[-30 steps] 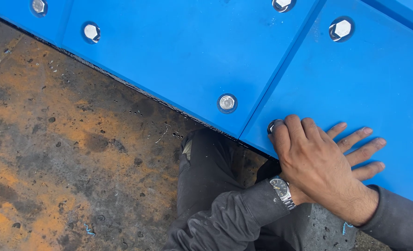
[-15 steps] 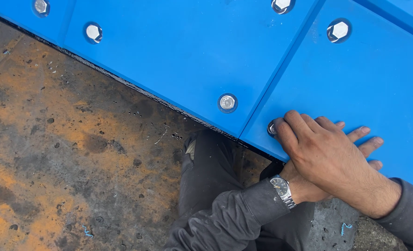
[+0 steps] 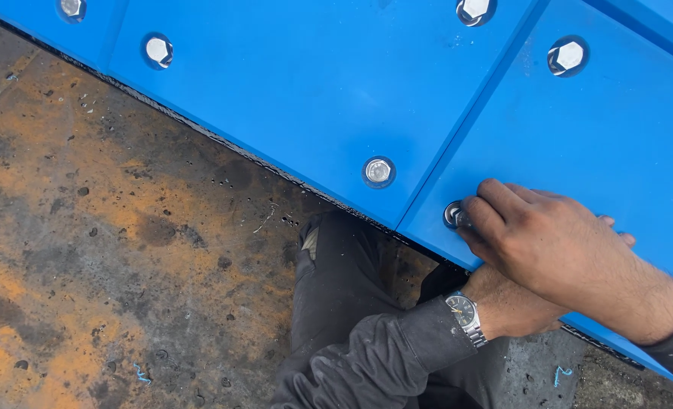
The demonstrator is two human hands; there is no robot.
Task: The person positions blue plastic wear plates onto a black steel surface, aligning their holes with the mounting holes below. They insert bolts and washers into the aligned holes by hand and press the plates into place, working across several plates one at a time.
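the right hand (image 3: 560, 254) curls its fingers (image 3: 482, 216) around a bolt (image 3: 453, 214) set near the lower edge of the blue panel (image 3: 291, 83), pinching it. the left hand (image 3: 514, 307), with a wristwatch (image 3: 465, 316), lies mostly hidden under the right, so its grip cannot be told. turning this bolt well likely means keeping the fingertips square on the head and the wrist steady against the panel.
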